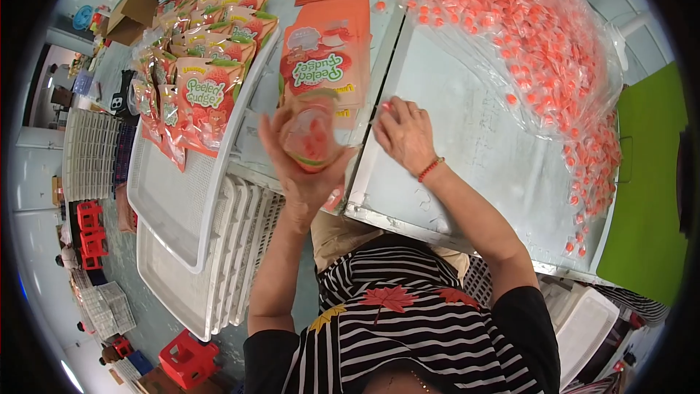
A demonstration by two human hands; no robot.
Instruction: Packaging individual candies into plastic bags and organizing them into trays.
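Note:
My left hand [302, 181] is wrapped round an upright pink candy pouch [312, 128], slightly blurred. Its mouth gapes toward me, and several red-pink candies show inside. Just to its right, my right hand [408, 133] is over the left edge of the white work table, fingers bent together around a small wrapped candy [386, 106], partly hidden at the fingertips. Flat printed pouches [324, 47] lie stacked beyond my left hand. A big heap of wrapped red-pink candies [525, 47] covers the table's far right, partly on clear plastic sheeting.
On the left, filled pouches [208, 95] stand crowded in a white plastic tray [171, 182], above more stacked trays [193, 263]. A green panel [649, 190] borders the table on the right. Red stools [188, 357] and white crates [92, 153] stand on the floor.

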